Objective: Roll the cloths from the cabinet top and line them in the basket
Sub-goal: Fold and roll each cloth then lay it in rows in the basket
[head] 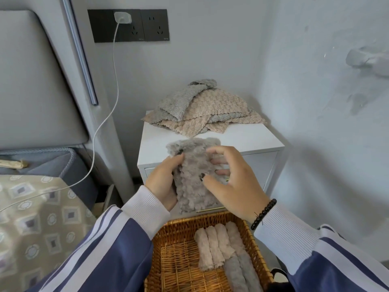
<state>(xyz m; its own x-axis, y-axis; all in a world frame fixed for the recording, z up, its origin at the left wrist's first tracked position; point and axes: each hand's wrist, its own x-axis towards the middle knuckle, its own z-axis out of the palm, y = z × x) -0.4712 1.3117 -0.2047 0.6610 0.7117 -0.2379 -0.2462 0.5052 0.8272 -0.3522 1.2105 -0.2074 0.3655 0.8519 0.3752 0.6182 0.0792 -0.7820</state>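
A fluffy grey cloth (192, 175) hangs folded lengthwise between my hands, in front of the white cabinet (248, 138). My left hand (163, 182) grips its left edge with thumb on top. My right hand (229, 184) holds the right edge, thumb on the front and fingers curled behind. A pile of beige and grey cloths (202, 108) lies at the back of the cabinet top. Below my hands stands a wicker basket (179, 260) with several rolled cloths (223, 249) lined along its right side.
A white charger cable (111, 98) hangs from the black wall socket (128, 25) down to the patterned bed cover (37, 218) at left. A grey headboard (31, 81) stands behind it. The wall is close on the right of the cabinet.
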